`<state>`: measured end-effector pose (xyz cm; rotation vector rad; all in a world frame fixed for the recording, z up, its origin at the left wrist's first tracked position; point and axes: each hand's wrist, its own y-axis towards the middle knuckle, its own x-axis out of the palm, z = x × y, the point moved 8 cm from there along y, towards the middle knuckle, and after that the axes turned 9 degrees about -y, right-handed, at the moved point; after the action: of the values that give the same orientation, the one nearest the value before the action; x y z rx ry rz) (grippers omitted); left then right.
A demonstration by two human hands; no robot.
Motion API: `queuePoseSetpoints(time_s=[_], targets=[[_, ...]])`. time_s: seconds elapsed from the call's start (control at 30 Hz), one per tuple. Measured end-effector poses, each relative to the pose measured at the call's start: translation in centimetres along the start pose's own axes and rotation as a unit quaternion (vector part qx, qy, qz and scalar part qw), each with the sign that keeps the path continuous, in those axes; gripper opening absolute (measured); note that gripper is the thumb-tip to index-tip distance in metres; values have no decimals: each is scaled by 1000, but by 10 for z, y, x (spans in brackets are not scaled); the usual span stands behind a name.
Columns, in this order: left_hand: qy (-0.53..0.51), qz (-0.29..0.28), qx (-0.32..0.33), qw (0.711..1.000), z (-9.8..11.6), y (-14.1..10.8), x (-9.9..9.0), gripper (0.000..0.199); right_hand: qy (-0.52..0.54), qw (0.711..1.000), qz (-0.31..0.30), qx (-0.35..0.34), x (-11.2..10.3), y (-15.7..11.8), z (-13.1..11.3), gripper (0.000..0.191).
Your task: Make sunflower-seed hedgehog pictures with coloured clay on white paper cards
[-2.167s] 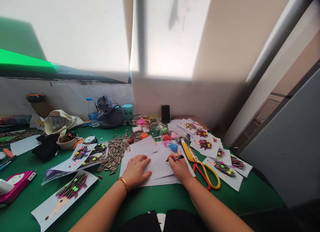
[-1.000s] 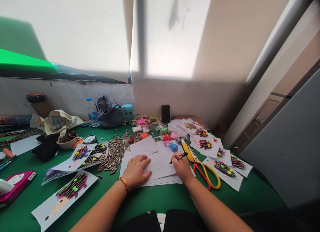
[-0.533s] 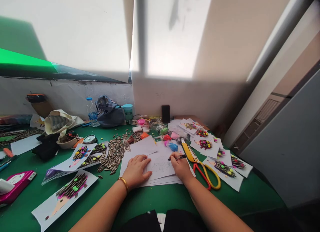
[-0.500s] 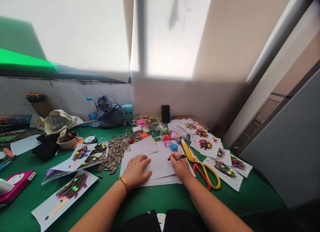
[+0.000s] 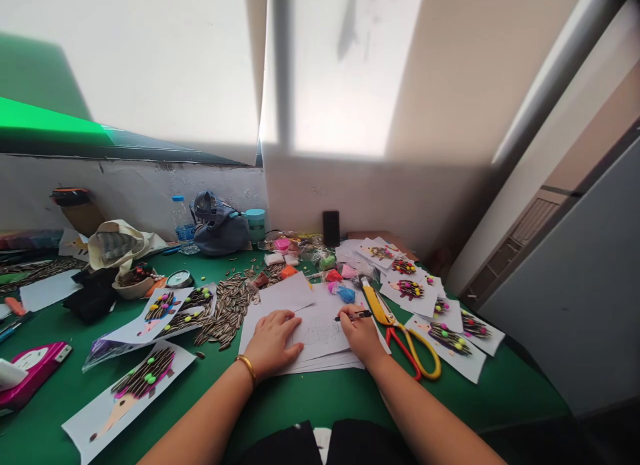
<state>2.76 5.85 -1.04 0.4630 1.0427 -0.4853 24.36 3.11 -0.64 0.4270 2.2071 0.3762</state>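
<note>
The right hand (image 5: 359,333) is closed around a slim black pen (image 5: 361,314), its tip over a white sheet of paper (image 5: 325,348) with a faint outline drawing; whether the tip touches cannot be told. The left hand (image 5: 273,341), a gold-coloured bracelet (image 5: 246,369) at its wrist, lies palm down with fingers spread on the paper's left part, gripping nothing. The sheet lies on other papers between the forearms and the wall, and a smaller blank white sheet (image 5: 287,293) overlaps its upper left. Just beyond the right hand sits a blue lump in clear wrapping (image 5: 346,294); to its right lie large scissors with yellow and red handles (image 5: 395,325). Left of the papers spreads a pile of striped seeds (image 5: 227,311). Further out on the green tabletop (image 5: 310,401), white cards bearing seed-spined hedgehogs (image 5: 411,290) lie on both sides. A dark blue fabric bag (image 5: 220,231) rests near the wall.
</note>
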Motion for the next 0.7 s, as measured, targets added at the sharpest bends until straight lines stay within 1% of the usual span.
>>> queuePoseSetpoints(time_s=[0.27, 0.43, 0.57, 0.7], targets=[[0, -1, -3, 1000, 0, 0, 0, 53, 0, 1000, -6, 8, 1, 0, 1, 24], [2, -1, -2, 1000, 1, 0, 0, 52, 6, 1000, 4, -14, 0, -1, -2, 28], [2, 2, -3, 1000, 1, 0, -1, 53, 9, 999, -4, -31, 7, 0, -3, 27], [2, 0, -3, 1000, 2, -1, -1, 53, 7, 999, -9, -32, 12, 1, 0, 27]])
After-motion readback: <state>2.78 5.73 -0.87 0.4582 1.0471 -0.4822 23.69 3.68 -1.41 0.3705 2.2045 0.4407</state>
